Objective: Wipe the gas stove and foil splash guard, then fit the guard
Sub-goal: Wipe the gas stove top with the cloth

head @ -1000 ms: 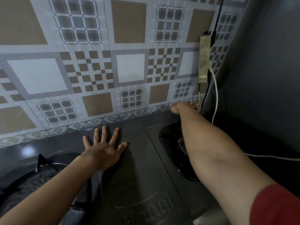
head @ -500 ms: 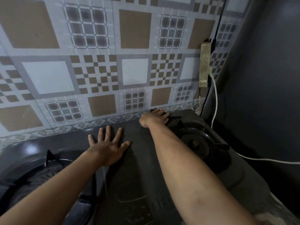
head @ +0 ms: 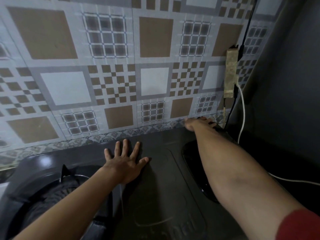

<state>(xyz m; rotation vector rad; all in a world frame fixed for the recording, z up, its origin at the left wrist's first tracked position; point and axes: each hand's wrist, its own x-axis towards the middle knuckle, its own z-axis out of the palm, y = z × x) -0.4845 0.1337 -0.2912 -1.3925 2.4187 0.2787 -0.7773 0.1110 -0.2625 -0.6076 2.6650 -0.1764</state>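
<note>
The dark gas stove (head: 166,196) fills the lower part of the head view. My left hand (head: 125,161) lies flat on its middle panel, fingers spread, holding nothing. My right hand (head: 199,123) reaches to the stove's back right corner, right at the wall, and presses what looks like a dark cloth (head: 220,129) against the surface; my fingers mostly hide it. The right burner well (head: 192,158) shows partly under my right forearm. The left burner with its pan support (head: 65,172) sits at the lower left. I see no separate foil guard.
A wall with a brown and grey tile pattern (head: 152,80) rises directly behind the stove. A taped socket strip (head: 230,75) hangs at its right end, with a white cable (head: 243,108) running down past the stove's right side. A dark wall (head: 285,84) closes in the right.
My right hand slid along the stove's rear edge from the middle to the back right corner, where it also was a second ago. My left hand stayed flat in place.
</note>
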